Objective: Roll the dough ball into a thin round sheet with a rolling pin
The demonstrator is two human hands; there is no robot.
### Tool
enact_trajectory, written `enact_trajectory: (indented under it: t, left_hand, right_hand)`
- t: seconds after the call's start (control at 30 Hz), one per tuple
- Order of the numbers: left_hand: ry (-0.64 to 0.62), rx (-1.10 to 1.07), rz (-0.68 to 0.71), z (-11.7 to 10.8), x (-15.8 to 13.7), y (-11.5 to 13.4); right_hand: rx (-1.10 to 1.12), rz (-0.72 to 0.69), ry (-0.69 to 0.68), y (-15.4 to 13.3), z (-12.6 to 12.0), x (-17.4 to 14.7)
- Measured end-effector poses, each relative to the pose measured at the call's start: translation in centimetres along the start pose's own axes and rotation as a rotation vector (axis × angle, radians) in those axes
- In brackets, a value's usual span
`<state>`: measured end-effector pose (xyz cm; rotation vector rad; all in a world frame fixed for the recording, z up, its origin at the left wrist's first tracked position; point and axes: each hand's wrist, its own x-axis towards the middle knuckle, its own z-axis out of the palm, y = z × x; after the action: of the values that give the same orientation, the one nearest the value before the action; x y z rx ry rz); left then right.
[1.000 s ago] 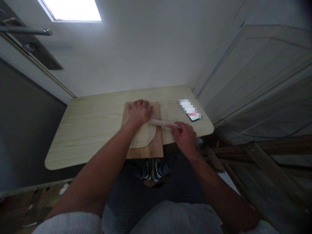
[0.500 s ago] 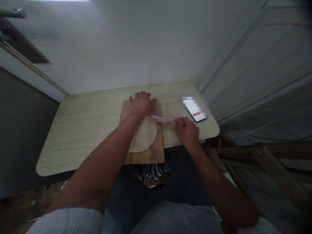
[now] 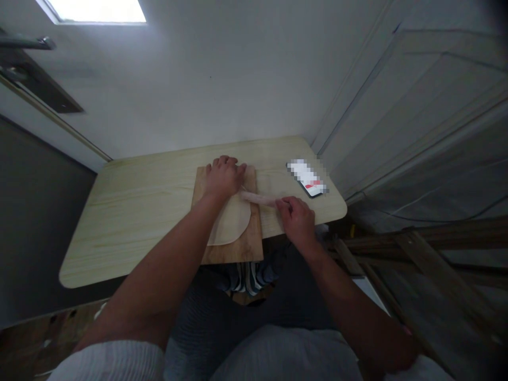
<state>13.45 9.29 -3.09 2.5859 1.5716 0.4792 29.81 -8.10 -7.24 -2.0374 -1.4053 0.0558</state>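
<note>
A brown wooden board (image 3: 254,248) lies at the table's front edge, its near end jutting past it. On the board rests a thin pale sheet (image 3: 232,227) with a curved right side. My left hand (image 3: 223,177) lies palm down over the sheet's far part, fingers a little apart, hiding what is below. My right hand (image 3: 297,218) is closed on the end of a pale pinkish strip-like piece (image 3: 257,198), right of the board. Its other end reaches over the board and sheet near my left thumb. Its exact kind is too blurred to tell.
The table (image 3: 130,211) has a pale wood-grain top. A phone (image 3: 307,179), its screen lit and partly pixelated, lies at the right. Behind stands a white door with a metal handle (image 3: 32,42). Wooden beams (image 3: 397,238) are low at the right.
The view has tilted up a little, so more of the bright window shows. Against the board, both hands and the pale strip stay in nearly the same place.
</note>
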Motion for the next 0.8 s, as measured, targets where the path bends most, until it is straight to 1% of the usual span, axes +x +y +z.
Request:
enact_trajectory:
  t: [0.13, 0.33, 0.37, 0.43, 0.53, 0.7, 0.8]
  left_hand:
    - [0.090, -0.029, 0.030, -0.1, -1.4, -0.7]
    - [0.203, -0.039, -0.008, -0.4, -3.2, -2.3]
    - [0.198, -0.025, 0.002, -0.4, -3.6, -2.4]
    - [0.146, 0.008, 0.020, -0.5, -4.3, -2.3]
    - [0.065, 0.044, -0.017, -0.5, -4.7, -1.7]
    - [-0.011, 0.039, -0.038, -0.8, -3.7, -1.2]
    - [-0.029, 0.030, -0.035, -0.9, -2.8, -1.1]
  right_hand:
    - [0.046, -0.029, -0.004, 0.1, -0.3, -1.0]
    - [0.092, -0.084, -0.008, 0.5, -0.2, -1.1]
    - [0.103, -0.084, 0.000, 0.6, -0.1, -1.1]
    - [0.117, -0.079, 0.021, 0.6, 0.1, -1.1]
    - [0.110, -0.078, 0.042, 0.6, 0.3, -1.1]
    - [0.028, -0.058, 0.065, 0.2, 0.4, -1.0]
    - [-0.012, -0.029, 0.066, 0.0, 0.4, -0.5]
